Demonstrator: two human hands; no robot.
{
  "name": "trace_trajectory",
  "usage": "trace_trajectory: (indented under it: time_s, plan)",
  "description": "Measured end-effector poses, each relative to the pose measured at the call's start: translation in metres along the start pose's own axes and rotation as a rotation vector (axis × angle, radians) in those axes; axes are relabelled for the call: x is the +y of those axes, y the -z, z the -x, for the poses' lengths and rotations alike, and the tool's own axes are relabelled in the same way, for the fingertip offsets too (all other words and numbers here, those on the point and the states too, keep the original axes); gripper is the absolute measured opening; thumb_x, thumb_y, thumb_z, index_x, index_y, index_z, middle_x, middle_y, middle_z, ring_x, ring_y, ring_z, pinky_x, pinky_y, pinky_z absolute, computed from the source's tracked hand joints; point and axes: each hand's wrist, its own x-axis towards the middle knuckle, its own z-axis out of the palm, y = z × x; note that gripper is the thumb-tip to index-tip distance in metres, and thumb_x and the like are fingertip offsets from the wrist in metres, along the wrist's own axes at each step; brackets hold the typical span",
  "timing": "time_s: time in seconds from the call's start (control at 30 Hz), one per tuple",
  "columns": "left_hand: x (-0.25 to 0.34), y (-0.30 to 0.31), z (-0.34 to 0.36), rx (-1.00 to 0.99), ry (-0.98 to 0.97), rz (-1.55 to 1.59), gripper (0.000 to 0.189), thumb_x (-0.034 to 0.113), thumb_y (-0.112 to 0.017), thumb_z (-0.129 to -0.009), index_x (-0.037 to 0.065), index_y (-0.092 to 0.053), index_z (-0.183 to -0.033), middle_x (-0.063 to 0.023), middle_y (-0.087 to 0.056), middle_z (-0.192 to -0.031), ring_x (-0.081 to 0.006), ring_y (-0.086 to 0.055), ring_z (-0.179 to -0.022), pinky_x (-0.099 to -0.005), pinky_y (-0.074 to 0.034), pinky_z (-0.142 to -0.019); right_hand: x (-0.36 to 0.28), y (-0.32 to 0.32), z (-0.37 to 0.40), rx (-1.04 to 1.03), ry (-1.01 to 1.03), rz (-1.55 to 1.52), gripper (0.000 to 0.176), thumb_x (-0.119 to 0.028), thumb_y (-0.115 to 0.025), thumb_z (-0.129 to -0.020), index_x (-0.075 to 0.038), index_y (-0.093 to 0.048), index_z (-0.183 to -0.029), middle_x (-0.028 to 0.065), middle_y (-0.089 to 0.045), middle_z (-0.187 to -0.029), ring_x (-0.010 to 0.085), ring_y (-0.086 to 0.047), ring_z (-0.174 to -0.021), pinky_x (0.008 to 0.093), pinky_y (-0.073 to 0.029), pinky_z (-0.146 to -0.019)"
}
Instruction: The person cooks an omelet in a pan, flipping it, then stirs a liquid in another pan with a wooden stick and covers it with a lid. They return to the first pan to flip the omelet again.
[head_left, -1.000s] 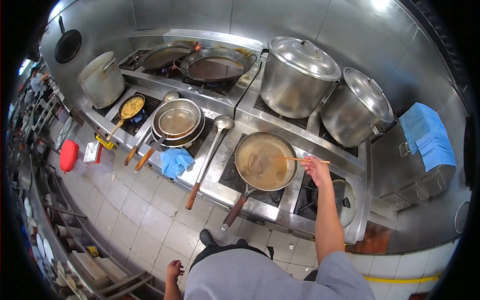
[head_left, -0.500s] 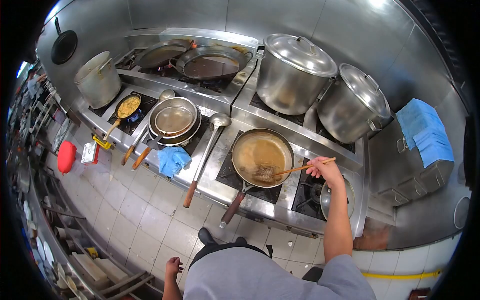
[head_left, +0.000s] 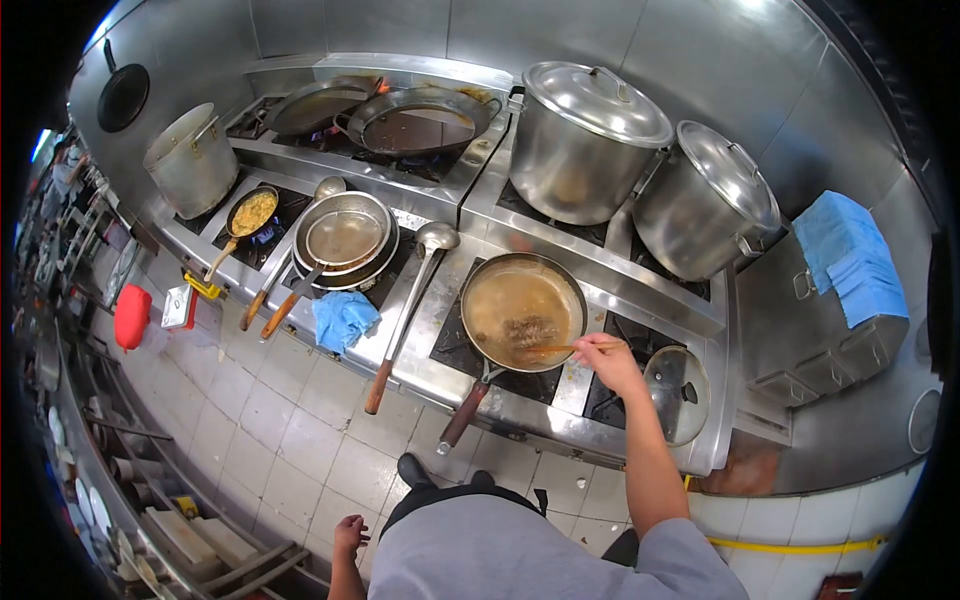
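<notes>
The murky liquid in the round metal frying pan is tan-brown; that pan's long handle is dark reddish brown. The thin wooden stick is orange-brown. The long steel ladle is silver-grey with a russet wooden grip. The crumpled cloth is bright blue, the folded towels lighter blue. Off-white square floor tiles form a grid of darker lines. The short-sleeved shirt is plain grey.

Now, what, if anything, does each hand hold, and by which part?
The right hand holds a slim utensil by its wooden shaft's upper part; the left hand appears empty.
</notes>
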Motion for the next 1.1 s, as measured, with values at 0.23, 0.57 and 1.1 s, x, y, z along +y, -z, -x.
trace_trajectory:
  time_s: [0.23,0.57,1.1]
  plan:
    - [0.018,-0.005,0.002,-0.005,-0.111,0.102,0.030,0.022,-0.049,-0.083,0.003,-0.050,-0.107,-0.0124,-0.060,-0.081,-0.0186,-0.057,-0.052,-0.0280,-0.043,-0.042,-0.010,-0.003,0.023,-0.020,0.108,-0.043,0.017,-0.016,-0.051,-0.083,-0.002,-0.059,-0.090,0.0030,-0.062,-0.075,0.0074,-0.053,-0.068,0.0206,-0.042,-0.062]
    - [0.279,-0.095,0.183,-0.588,-0.630,0.504,0.032,0.022,-0.044,-0.087,0.000,-0.047,-0.110,-0.0170,-0.055,-0.103,-0.0237,-0.057,-0.087,-0.0336,-0.047,-0.072,-0.058,-0.043,0.097,0.208,0.648,0.185,0.010,-0.005,-0.052,-0.077,-0.004,-0.056,-0.086,0.0096,-0.050,-0.083,0.0211,-0.050,-0.081,0.0280,-0.042,-0.069]
    - [0.304,-0.146,0.207,-0.437,-0.628,0.735,0.024,0.022,-0.043,-0.088,0.005,-0.047,-0.105,-0.0041,-0.052,-0.065,-0.0167,-0.053,-0.055,-0.0286,-0.044,-0.053,0.045,0.041,0.082,0.399,0.396,0.529,0.040,0.001,-0.057,-0.059,-0.005,-0.055,-0.098,0.0136,-0.053,-0.094,0.0323,-0.049,-0.091,0.0384,-0.041,-0.080]
